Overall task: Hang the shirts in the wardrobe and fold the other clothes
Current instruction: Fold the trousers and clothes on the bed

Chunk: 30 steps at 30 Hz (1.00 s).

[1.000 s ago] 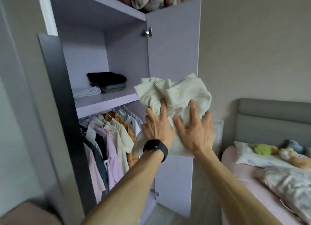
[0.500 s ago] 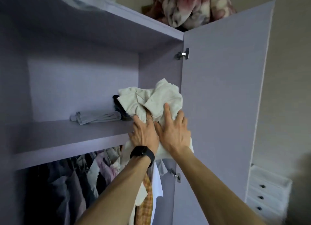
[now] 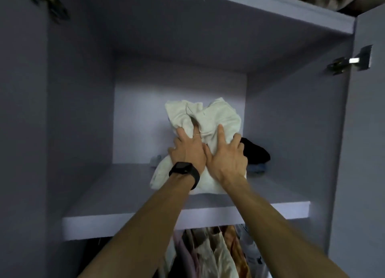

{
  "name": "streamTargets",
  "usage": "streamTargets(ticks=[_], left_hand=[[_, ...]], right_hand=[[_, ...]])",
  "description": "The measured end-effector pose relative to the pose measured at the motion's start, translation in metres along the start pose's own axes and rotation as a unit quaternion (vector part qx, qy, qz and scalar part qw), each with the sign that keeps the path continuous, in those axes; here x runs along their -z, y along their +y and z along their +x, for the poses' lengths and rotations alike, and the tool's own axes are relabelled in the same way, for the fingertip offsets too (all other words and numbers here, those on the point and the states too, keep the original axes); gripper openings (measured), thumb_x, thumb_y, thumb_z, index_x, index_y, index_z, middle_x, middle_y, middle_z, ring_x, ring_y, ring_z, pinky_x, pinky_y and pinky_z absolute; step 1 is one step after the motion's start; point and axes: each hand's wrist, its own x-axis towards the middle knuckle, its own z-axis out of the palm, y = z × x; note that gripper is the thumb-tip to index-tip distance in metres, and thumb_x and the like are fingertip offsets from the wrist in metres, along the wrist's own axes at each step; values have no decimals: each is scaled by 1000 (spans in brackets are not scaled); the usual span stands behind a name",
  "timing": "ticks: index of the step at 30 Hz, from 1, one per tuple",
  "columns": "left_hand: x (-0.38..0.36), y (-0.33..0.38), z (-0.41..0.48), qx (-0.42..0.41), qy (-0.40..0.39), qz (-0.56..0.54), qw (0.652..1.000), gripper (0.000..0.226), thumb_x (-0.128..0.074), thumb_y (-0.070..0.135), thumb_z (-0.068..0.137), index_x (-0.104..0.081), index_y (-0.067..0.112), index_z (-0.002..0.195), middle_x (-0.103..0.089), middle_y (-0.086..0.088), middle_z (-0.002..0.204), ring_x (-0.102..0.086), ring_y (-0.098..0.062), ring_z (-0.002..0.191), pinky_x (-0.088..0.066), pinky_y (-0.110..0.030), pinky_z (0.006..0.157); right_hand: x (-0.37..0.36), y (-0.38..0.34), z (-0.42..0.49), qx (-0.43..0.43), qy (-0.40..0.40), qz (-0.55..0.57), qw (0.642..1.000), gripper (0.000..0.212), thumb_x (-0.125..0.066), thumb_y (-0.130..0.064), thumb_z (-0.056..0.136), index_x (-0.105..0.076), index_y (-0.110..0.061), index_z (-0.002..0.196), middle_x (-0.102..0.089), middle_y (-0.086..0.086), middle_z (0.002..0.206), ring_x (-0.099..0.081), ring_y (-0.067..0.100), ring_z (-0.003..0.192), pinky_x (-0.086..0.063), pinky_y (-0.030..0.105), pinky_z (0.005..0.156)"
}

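A loosely folded cream garment (image 3: 216,117) lies on the lilac wardrobe shelf (image 3: 125,194), its upper folds bunched up toward the back wall. My left hand (image 3: 187,150), with a black watch at the wrist, presses flat on its left side, one finger sunk into a fold. Beside it, my right hand (image 3: 227,155) lies on the garment with straight, spread fingers. Shirts (image 3: 212,252) hang on the rail under the shelf.
A black folded garment (image 3: 256,150) sits on a blue-grey one (image 3: 257,168) just right of the cream garment. A grey piece (image 3: 155,159) peeks out at its left. The open wardrobe door (image 3: 366,153) with its hinge (image 3: 350,61) stands at the right.
Both hands have carried the cream garment from in front of the door into the shelf compartment and set it down left of the black pile. The view has closed in on the shelf.
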Motion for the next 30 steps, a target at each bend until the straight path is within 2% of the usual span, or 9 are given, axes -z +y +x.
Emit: streamTargets(ticks=[3, 7, 11, 14, 18, 23, 27, 30], left_hand=[[-3, -45, 38, 41, 10, 52, 998, 71, -40, 41, 101, 1, 31, 158, -13, -24, 153, -44, -38, 121, -41, -51, 95], [-19, -115, 71, 96, 19, 106, 990, 70, -39, 37, 101, 3, 30, 158, -20, -22, 148, -46, -37, 117, -40, -51, 95], [-33, -176, 96, 143, -17, 166, 976, 62, -39, 37, 101, -11, 31, 156, -27, -15, 139, -47, -35, 116, -41, -49, 95], [-53, -218, 102, 187, -72, 173, 964, 61, -41, 46, 100, -17, 33, 154, -26, -13, 140, -47, -34, 118, -40, -50, 97], [-76, -249, 119, 173, -85, 199, 961, 54, -38, 54, 98, -30, 35, 148, -28, -11, 136, -48, -32, 115, -41, -50, 99], [-101, -273, 132, 176, -149, 188, 955, 50, -34, 58, 98, -37, 39, 144, -26, -10, 141, -50, -32, 118, -44, -49, 100], [-115, -294, 136, 208, -190, 175, 943, 44, -35, 46, 99, -44, 32, 140, -25, -9, 149, -49, -33, 124, -42, -48, 106], [-125, -300, 142, 210, -200, 178, 940, 45, -36, 47, 99, -46, 31, 141, -24, -8, 151, -50, -32, 126, -41, -45, 108]], right_hand=[[-34, -50, 28, 27, -15, 33, 999, 77, -29, -69, 97, -2, -32, 160, -23, 18, 149, -43, 35, 121, -46, 40, 75], [-91, -110, 50, 79, -51, 98, 991, 78, -30, -68, 98, -3, -30, 160, -21, 17, 151, -40, 34, 123, -48, 42, 86], [-142, -161, 54, 112, -112, 131, 979, 78, -32, -66, 99, -6, -27, 160, -18, 19, 154, -42, 34, 122, -46, 42, 91], [-183, -186, 52, 135, -162, 106, 972, 76, -36, -62, 99, -9, -24, 159, -17, 22, 156, -43, 36, 122, -48, 42, 94], [-211, -202, 78, 148, -218, 89, 961, 74, -42, -57, 99, -18, -17, 157, -16, 23, 156, -43, 38, 123, -48, 43, 96], [-238, -204, 98, 158, -304, 32, 939, 73, -33, -59, 100, -32, -9, 152, -22, 25, 154, -45, 40, 126, -44, 47, 103], [-248, -211, 108, 171, -364, -16, 916, 72, -33, -57, 101, -35, -5, 152, -16, 26, 161, -25, 38, 146, -35, 49, 114], [-255, -213, 114, 160, -388, -30, 907, 70, -38, -52, 101, -35, -6, 153, -15, 25, 162, -19, 36, 149, -32, 50, 116]])
